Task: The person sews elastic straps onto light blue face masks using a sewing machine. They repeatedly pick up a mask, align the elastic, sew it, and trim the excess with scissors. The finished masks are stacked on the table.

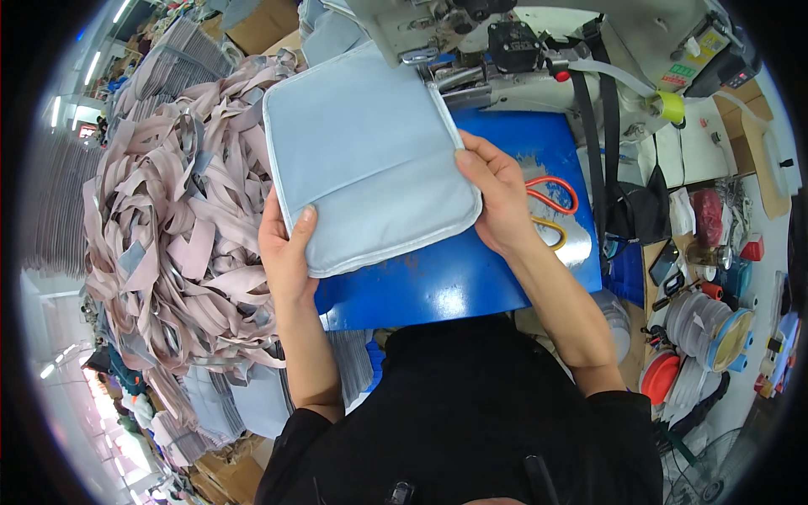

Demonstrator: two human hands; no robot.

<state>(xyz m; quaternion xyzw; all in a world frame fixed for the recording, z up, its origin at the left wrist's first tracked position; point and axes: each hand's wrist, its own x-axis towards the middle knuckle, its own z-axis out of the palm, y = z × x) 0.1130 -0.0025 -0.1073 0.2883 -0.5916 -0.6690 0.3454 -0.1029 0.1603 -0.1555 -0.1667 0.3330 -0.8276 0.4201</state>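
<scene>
Between my hands is a light grey-blue fabric panel (362, 135), roughly square with rounded corners, pale edging and a seam or fold across its middle. My left hand (286, 248) grips its lower left edge, thumb on top and fingers beneath. On the right edge, my right hand (497, 185) pinches the panel with the thumb on top. The panel's upper right edge reaches the needle area of a sewing machine (421, 59); whether the needle touches it I cannot tell. Under the panel lies a blue work surface (404, 303).
Scissors with red and yellow handles (555, 202) lie right of my right hand. A large heap of pinkish-grey fabric strips (185, 219) stands at the left, with stacked grey panels (252, 400) below it. Black straps (593, 143) hang at the right, near spools and tools (703, 328).
</scene>
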